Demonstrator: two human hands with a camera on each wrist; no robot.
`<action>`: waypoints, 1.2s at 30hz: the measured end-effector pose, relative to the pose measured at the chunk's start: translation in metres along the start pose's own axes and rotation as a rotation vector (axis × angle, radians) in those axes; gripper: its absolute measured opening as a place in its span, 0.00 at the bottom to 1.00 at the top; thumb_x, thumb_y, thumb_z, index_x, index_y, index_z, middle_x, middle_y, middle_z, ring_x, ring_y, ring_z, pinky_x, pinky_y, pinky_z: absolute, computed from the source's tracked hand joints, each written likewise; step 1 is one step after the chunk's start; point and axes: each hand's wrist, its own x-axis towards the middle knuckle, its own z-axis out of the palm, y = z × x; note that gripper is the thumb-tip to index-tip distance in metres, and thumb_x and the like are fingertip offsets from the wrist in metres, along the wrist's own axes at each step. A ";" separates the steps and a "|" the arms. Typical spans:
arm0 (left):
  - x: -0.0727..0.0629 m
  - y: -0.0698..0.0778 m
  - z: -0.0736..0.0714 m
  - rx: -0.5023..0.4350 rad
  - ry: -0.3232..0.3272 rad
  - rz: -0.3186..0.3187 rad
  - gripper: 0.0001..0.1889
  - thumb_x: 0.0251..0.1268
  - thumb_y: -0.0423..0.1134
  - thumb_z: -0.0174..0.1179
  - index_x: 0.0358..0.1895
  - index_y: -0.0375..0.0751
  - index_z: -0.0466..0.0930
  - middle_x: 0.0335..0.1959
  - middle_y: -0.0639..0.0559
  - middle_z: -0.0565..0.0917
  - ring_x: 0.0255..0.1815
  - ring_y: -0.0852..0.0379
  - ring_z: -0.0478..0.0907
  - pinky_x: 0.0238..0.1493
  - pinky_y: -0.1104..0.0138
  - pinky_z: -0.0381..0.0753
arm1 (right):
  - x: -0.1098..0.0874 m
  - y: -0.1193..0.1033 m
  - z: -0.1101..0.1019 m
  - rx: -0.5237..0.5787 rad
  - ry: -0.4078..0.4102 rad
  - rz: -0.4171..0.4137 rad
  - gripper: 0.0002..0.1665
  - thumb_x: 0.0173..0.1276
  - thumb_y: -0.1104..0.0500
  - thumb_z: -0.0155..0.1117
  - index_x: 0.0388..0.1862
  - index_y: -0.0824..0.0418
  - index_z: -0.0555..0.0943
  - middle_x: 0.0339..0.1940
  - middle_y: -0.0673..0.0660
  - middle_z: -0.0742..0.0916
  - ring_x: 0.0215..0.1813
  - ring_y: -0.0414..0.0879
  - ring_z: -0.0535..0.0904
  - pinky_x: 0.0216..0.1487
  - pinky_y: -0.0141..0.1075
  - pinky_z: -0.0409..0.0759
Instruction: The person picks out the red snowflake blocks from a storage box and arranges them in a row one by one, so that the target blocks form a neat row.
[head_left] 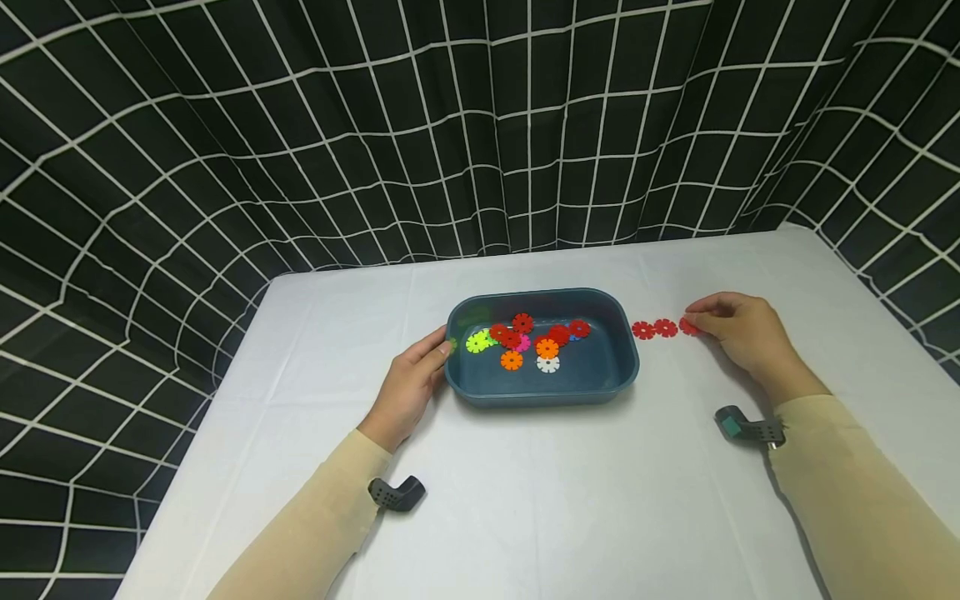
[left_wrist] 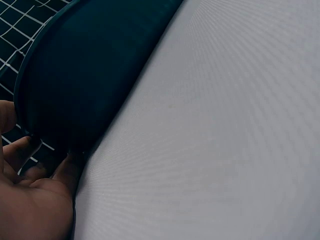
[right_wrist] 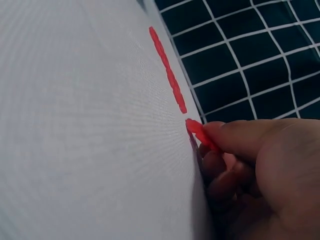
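pinching a red disc (head_left: 689, 327) between thumb and fingertips, the right hand (head_left: 742, 335) holds it tilted at the right end of a short row on the white table (head_left: 525, 500), right of the tray. in the right wrist view the disc (right_wrist: 201, 133) has its low edge at the cloth, just beside the two red discs (right_wrist: 167, 75) already lying flat in line, so the grasp seems meant to set it down as the next in that row. the left hand (head_left: 411, 385) grasps the left end of the blue tray (head_left: 615, 385), thumb over the rim and fingers curled against the outer wall (left_wrist: 90, 75), which looks like steadying. inside the tray lie loose discs: a yellow-green disc (head_left: 477, 342) at the left, more reds (head_left: 517, 332) toward the far side, orange ones (head_left: 512, 360) and a white disc (head_left: 548, 363) nearer. a black grid curtain (head_left: 480, 125) hangs beyond the far edge of the table.
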 end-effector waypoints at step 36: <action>0.000 -0.002 -0.001 -0.001 -0.001 0.009 0.28 0.90 0.45 0.56 0.82 0.35 0.69 0.80 0.47 0.71 0.80 0.55 0.68 0.74 0.66 0.73 | -0.004 -0.007 0.001 0.006 0.038 0.041 0.26 0.89 0.49 0.56 0.65 0.70 0.82 0.59 0.69 0.84 0.53 0.59 0.79 0.40 0.24 0.77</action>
